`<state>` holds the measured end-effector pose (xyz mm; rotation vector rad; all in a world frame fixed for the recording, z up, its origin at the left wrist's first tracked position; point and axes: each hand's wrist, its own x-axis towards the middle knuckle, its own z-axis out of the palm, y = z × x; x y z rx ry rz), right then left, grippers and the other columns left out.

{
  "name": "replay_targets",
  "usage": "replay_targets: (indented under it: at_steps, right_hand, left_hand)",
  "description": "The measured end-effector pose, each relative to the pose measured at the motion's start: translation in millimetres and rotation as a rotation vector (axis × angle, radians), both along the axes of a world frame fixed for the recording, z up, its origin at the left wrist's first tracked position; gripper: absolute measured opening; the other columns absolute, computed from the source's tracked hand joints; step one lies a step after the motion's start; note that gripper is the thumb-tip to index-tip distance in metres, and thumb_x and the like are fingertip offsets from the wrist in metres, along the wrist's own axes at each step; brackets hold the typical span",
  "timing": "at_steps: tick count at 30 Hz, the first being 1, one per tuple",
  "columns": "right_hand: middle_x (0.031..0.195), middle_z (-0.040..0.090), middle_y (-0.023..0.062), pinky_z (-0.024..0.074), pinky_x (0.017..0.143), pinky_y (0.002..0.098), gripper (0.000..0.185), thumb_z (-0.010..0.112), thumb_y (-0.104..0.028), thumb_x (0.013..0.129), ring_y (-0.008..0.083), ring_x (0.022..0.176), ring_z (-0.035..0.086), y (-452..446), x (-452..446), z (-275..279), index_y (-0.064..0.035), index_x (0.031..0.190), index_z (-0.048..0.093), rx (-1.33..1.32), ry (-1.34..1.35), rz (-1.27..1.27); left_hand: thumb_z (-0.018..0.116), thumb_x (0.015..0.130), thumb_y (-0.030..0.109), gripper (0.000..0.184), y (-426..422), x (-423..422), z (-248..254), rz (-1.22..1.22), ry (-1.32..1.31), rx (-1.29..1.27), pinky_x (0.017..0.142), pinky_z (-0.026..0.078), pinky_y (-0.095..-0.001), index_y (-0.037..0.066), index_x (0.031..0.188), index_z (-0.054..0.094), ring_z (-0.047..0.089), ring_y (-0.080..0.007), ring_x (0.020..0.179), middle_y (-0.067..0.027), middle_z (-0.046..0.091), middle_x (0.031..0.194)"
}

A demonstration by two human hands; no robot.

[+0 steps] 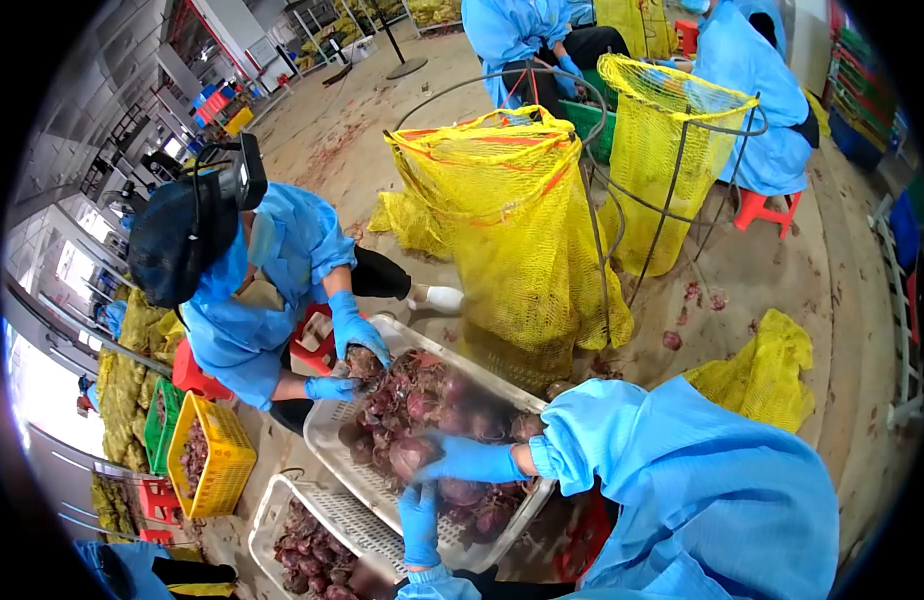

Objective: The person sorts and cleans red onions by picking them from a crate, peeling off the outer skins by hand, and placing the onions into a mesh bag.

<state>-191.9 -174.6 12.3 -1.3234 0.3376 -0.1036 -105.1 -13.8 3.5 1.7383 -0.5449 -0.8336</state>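
Note:
My right hand [472, 461], in a blue glove, reaches in from the right over a white crate [519, 527] of red onions. Its fingers are closed on a large red onion [413, 457]. My left hand [419, 522], gloved in blue too, is raised just below that onion, close to my right fingertips. Its fingers are blurred, and I cannot make out whether they hold anything. Loose onions [432, 395] with dry skins and roots fill the crate around both hands.
Across the crate, a co-worker's gloved hands [357, 335] handle another onion. A second white crate [267, 510] of smaller onions stands at lower left. Yellow mesh bags [512, 220] hang on metal hoop stands beyond. A yellow basket [227, 465] stands left; other workers sit at the back.

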Motion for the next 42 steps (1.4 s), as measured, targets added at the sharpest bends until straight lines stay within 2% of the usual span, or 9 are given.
replay_targets:
  at_steps: [10,14,17,21,24,27,29,38,42]
  right_hand:
    - [0.139,0.044,0.0168,0.0323,0.108,0.033,0.08,0.072,-0.032,0.082,0.0239,0.129,0.042,-8.2,27.8,5.7,-0.003,0.143,0.031,0.087,0.124,0.054]
    - [0.126,0.057,0.0024,0.03,0.107,0.0278,0.037,0.061,-0.027,0.09,0.0119,0.122,0.046,-9.1,36.5,-3.3,-0.0047,0.12,0.059,0.555,-0.086,0.146]
    - [0.086,0.062,0.0035,0.0511,0.075,0.0311,0.026,0.065,-0.032,0.087,0.0173,0.081,0.061,-15.7,45.1,-0.9,-0.0087,0.099,0.062,1.019,0.235,0.076]
    - [0.079,0.062,0.0081,0.0551,0.068,0.0325,0.037,0.069,-0.035,0.084,0.0209,0.069,0.062,-32.3,59.6,7.3,-0.0051,0.104,0.06,1.222,0.035,-0.142]
    - [0.088,0.065,0.0129,0.057,0.07,0.0362,0.041,0.067,-0.038,0.085,0.0242,0.075,0.065,-59.6,59.7,6.2,-0.0048,0.108,0.06,1.199,-0.005,-0.196]
    - [0.095,0.068,0.016,0.058,0.077,0.0408,0.041,0.065,-0.036,0.087,0.0269,0.083,0.068,-65.8,61.9,15.8,-0.004,0.112,0.06,1.194,-0.052,-0.207]
    - [0.096,0.068,0.016,0.0575,0.08,0.0429,0.039,0.065,-0.034,0.088,0.0273,0.084,0.069,-66.8,61.5,12.4,-0.0036,0.112,0.06,1.15,-0.028,-0.246]
    - [0.101,0.067,0.0106,0.0569,0.081,0.0378,0.033,0.059,-0.029,0.092,0.0264,0.087,0.068,-36.8,57.0,-3.2,-0.0056,0.115,0.059,0.941,0.098,-0.148]
    - [0.108,0.064,0.0083,0.0502,0.091,0.0384,0.029,0.056,-0.026,0.093,0.0255,0.099,0.063,-15.8,59.7,0.5,-0.0069,0.115,0.06,0.725,0.095,-0.189]
  left_hand:
    - [0.06,0.09,0.004,0.014,-0.7,15.3,-10.5,0.167,0.038,-0.102,0.074,0.046,-0.024,-0.001,0.102,0.065,0.054,-0.0081,0.083,-0.0007,0.064,0.091]
    - [0.061,0.088,0.007,0.012,10.4,27.6,-0.5,0.208,0.268,-0.299,0.069,0.05,-0.0272,-0.001,0.097,0.064,0.058,-0.011,0.075,-0.0056,0.066,0.086]
    - [0.056,0.091,0.019,0.018,20.1,31.2,12.0,0.224,0.442,-0.592,0.062,0.05,-0.031,0.003,0.095,0.062,0.053,-0.0137,0.063,-0.005,0.058,0.073]
    - [0.052,0.095,0.026,0.02,40.0,55.4,5.0,0.357,0.579,-0.872,0.069,0.042,-0.0302,0.007,0.093,0.056,0.046,-0.0137,0.066,0.0006,0.047,0.072]
    - [0.053,0.095,0.021,0.015,53.4,79.2,-8.7,0.612,0.667,-0.902,0.073,0.041,-0.0301,0.007,0.097,0.057,0.047,-0.0154,0.071,-0.0003,0.05,0.077]
    - [0.053,0.091,0.014,0.047,47.8,68.7,4.8,0.492,0.449,-0.569,0.088,0.047,-0.0386,0.005,0.136,0.043,0.058,-0.0242,0.097,-0.0092,0.059,0.111]
    - [0.052,0.091,0.014,0.059,43.6,64.3,3.4,0.394,0.335,-0.423,0.099,0.044,-0.0437,0.008,0.146,0.031,0.053,-0.0302,0.118,-0.0178,0.047,0.135]
    - [0.052,0.094,0.036,0.066,-15.6,15.4,11.3,0.02,0.731,-0.564,0.103,0.037,-0.0533,0.01,0.148,0.027,0.039,-0.0307,0.132,-0.0095,0.031,0.15]
    - [0.053,0.095,0.034,0.052,-10.7,9.6,-14.1,0.115,0.869,-0.585,0.102,0.038,-0.0513,0.01,0.139,0.041,0.043,-0.0266,0.128,-0.0099,0.043,0.141]
